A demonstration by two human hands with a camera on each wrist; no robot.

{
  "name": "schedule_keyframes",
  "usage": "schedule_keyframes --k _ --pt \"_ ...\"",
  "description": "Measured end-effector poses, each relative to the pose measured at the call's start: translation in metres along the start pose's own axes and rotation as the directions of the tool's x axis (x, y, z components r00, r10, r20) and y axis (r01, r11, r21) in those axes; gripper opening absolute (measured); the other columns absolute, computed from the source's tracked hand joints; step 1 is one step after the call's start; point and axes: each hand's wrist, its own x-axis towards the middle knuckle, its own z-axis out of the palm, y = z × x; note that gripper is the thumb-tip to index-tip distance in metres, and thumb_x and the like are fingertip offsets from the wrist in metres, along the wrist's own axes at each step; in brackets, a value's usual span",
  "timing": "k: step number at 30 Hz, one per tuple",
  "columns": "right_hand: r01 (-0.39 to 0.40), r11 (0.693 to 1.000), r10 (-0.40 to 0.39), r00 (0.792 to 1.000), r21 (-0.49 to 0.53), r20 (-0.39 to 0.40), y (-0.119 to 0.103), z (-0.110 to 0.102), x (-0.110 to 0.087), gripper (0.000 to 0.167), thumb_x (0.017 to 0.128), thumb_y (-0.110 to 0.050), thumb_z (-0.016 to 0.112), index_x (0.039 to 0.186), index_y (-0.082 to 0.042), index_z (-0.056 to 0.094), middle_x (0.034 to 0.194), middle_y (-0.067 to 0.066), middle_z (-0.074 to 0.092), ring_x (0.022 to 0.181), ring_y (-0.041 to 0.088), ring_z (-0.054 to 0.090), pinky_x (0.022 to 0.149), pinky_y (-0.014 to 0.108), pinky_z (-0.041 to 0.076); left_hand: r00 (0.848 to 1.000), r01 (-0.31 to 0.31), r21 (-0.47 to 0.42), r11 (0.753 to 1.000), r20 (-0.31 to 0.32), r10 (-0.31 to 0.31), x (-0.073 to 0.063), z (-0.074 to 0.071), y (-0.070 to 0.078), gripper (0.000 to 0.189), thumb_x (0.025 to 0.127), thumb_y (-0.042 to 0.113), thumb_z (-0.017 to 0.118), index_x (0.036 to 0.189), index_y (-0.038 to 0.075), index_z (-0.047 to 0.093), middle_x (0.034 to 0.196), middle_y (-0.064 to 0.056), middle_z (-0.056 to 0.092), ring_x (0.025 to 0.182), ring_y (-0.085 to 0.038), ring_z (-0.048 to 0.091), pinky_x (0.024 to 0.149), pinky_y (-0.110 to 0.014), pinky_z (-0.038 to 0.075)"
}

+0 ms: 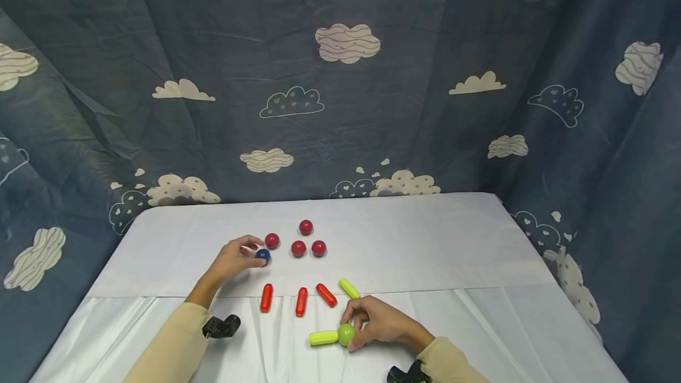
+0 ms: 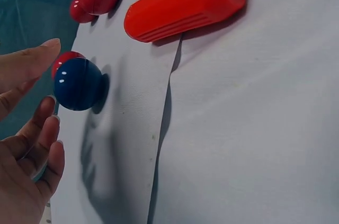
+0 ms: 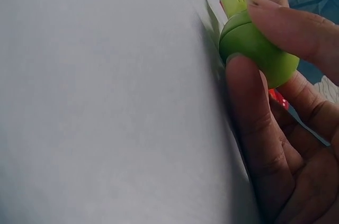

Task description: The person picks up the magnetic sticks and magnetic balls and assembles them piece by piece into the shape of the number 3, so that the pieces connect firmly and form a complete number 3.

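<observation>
My left hand (image 1: pixel 237 257) is at a dark blue ball (image 2: pixel 78 84), thumb and fingers parted around its near side. In the left wrist view the ball sits on the cloth, and a gap shows between it and the thumb. My right hand (image 1: pixel 382 323) pinches a green ball (image 3: pixel 258 49) between thumb and fingers. The green ball meets the end of a yellow-green ribbed stick (image 1: pixel 323 338) lying on the cloth. Another yellow-green stick (image 1: pixel 349 288) lies just beyond the right hand. Right beside the blue ball is a red ball (image 1: pixel 272 240).
Three red sticks (image 1: pixel 301 302) lie in a loose row between the hands; one red stick (image 2: pixel 185 6) shows a pale round end. More red balls (image 1: pixel 298 248) stand behind them. White cloth (image 1: pixel 425 241) covers the table, with a dark cloud-patterned curtain (image 1: pixel 404 105) around it.
</observation>
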Motion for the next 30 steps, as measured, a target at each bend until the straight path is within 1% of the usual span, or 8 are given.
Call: schedule_keyframes --k 5,11,15,25,30 --pt "-0.002 1.000 0.002 1.000 0.000 -0.003 -0.0007 0.0004 -0.0004 0.032 0.067 0.009 0.080 0.093 -0.001 0.065 0.064 -0.001 0.059 0.058 0.007 0.051 0.052 0.017 0.039 1.000 0.009 0.016 1.000 -0.003 -0.009 0.0045 0.0041 -0.0029 0.043 0.076 0.012 0.080 0.115 0.009 0.062 0.119 -0.017 0.059 0.107 -0.033 0.055 0.085 -0.047 0.047" --pt "-0.011 1.000 0.011 1.000 0.004 -0.013 -0.0017 0.0011 -0.0012 0.032 0.067 0.009 0.080 0.093 -0.002 0.065 0.065 0.000 0.059 0.059 0.007 0.051 0.051 0.017 0.039 1.000 0.028 0.024 0.999 0.003 -0.028 0.0062 0.0083 -0.0036 0.039 0.074 0.007 0.081 0.110 0.008 0.064 0.111 -0.015 0.060 0.096 -0.027 0.056 0.078 -0.040 0.047" --pt "-0.016 1.000 0.016 1.000 0.006 -0.019 -0.0019 0.0014 -0.0015 0.032 0.067 0.010 0.080 0.093 -0.002 0.065 0.065 0.001 0.058 0.059 0.008 0.051 0.051 0.017 0.039 0.999 0.040 0.025 0.999 0.003 -0.041 0.0066 0.0087 -0.0030 0.039 0.075 0.007 0.080 0.110 0.007 0.064 0.106 -0.013 0.061 0.093 -0.026 0.055 0.077 -0.038 0.048" --pt "-0.031 1.000 0.031 0.999 0.003 -0.023 -0.0011 0.0017 -0.0003 0.032 0.066 0.010 0.080 0.092 -0.002 0.065 0.066 0.001 0.060 0.060 0.008 0.052 0.051 0.018 0.040 0.999 0.036 0.057 0.998 0.015 -0.037 0.0070 0.0089 -0.0054 0.038 0.077 0.004 0.077 0.112 0.005 0.063 0.108 -0.014 0.061 0.092 -0.025 0.055 0.074 -0.036 0.048" --pt "-0.031 1.000 0.031 0.999 0.005 -0.023 -0.0019 0.0020 -0.0001 0.032 0.066 0.010 0.080 0.092 -0.002 0.065 0.067 0.001 0.060 0.060 0.008 0.052 0.051 0.018 0.041 0.999 0.038 0.064 0.997 0.017 -0.039 0.0063 0.0091 -0.0052 0.036 0.076 0.001 0.075 0.110 0.005 0.062 0.103 -0.012 0.061 0.091 -0.025 0.054 0.076 -0.037 0.048"
